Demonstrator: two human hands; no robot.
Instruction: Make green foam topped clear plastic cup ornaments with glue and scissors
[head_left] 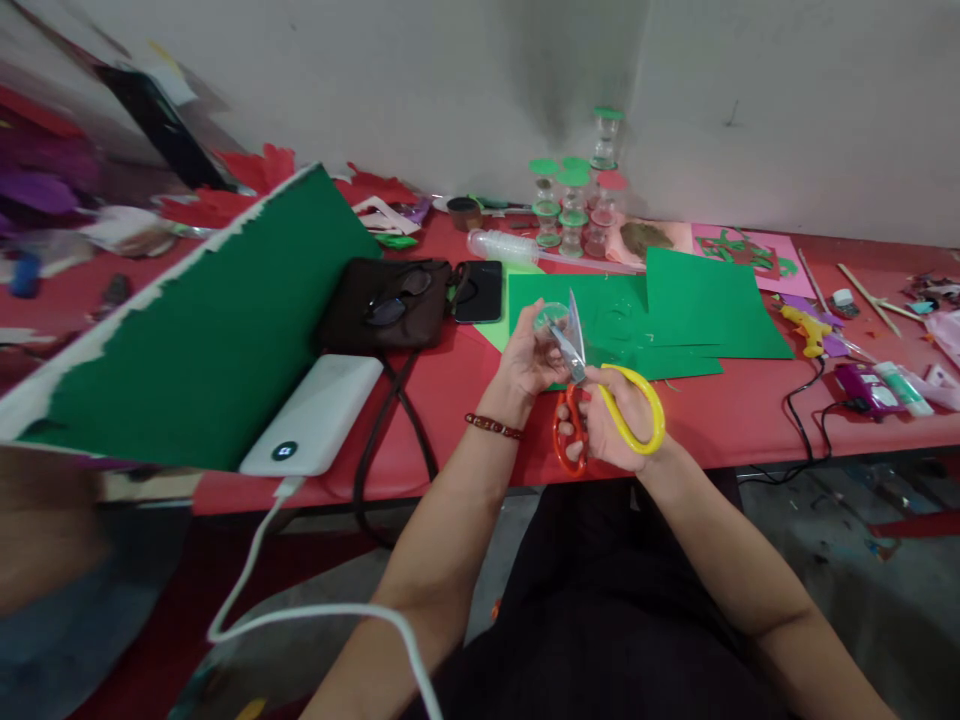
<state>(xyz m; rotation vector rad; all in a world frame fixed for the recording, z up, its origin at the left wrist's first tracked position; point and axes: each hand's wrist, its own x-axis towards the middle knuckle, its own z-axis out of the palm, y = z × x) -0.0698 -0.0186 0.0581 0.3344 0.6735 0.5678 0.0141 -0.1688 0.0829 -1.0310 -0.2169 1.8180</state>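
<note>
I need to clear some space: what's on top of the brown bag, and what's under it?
Sunglasses lie on the bag. It rests on the red table; anything beneath it is covered and can't be seen.

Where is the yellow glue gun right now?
In the head view, the yellow glue gun lies on the right side of the red table, beside the green sheets.

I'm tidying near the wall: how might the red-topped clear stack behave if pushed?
The red-topped stack looks light, its clear walls seeming thin. Being tall and narrow, it would probably tip if pushed near the top. It might also knock the green-topped stacks standing close beside it.
</note>
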